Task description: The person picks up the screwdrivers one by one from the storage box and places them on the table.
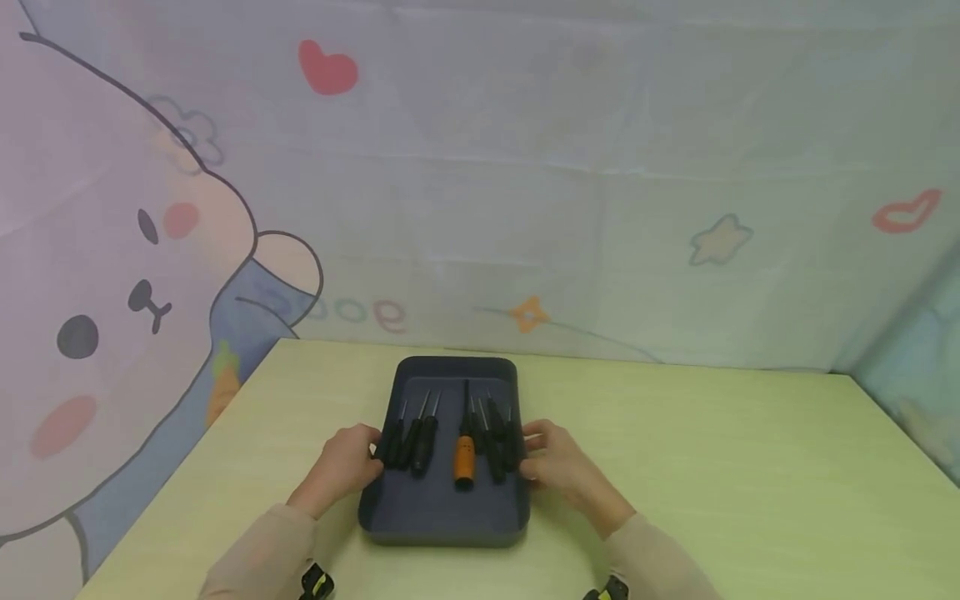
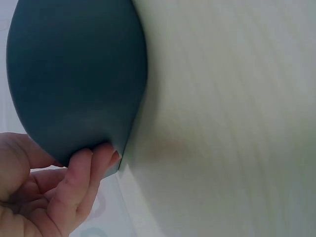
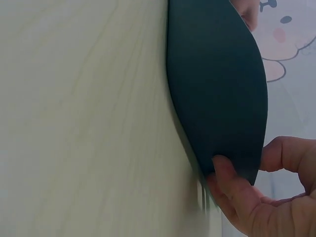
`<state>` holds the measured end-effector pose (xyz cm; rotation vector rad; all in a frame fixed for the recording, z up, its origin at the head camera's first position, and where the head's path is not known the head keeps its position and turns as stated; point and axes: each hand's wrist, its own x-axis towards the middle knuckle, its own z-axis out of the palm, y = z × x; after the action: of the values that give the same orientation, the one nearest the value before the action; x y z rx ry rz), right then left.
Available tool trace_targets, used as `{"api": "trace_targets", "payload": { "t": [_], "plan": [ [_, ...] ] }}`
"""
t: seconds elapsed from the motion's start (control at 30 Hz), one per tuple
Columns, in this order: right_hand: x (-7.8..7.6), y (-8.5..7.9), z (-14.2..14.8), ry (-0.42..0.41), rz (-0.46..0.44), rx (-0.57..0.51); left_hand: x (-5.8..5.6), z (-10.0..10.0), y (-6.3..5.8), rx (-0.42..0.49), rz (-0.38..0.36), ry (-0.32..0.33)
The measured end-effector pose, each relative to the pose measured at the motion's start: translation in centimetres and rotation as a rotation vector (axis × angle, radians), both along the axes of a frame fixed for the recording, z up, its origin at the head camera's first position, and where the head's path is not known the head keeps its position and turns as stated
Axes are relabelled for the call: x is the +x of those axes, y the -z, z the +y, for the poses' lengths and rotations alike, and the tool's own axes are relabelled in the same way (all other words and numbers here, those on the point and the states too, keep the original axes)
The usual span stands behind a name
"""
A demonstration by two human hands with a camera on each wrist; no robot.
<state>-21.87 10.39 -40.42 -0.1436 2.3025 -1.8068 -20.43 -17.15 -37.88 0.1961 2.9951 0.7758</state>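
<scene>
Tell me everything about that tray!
The tray is dark blue-grey and rectangular, with rounded corners and raised sides. It looks smooth, maybe plastic or metal. It faces open side up, on or just above the table. Screwdrivers lie inside, one with an orange handle. The left hand grips one long side, the right hand the other.

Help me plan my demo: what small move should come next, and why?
Probably shift the tray slowly, keeping it level: the left hand and right hand grip its opposite long sides, and several screwdrivers lie inside, where they could slide.
</scene>
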Motion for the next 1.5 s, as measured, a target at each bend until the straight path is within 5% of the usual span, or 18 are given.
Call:
{"api": "trace_targets", "payload": {
  "t": [0.73,1.5],
  "plan": [
    [0.4,0.0,5.2,-0.072,-0.022,-0.068,-0.4,3.7,0.4,0.091,-0.027,-0.002],
    [0.9,-0.4,8.4,-0.032,-0.086,-0.059,-0.7,6.9,0.7,0.152,-0.016,0.032]
  ]
}}
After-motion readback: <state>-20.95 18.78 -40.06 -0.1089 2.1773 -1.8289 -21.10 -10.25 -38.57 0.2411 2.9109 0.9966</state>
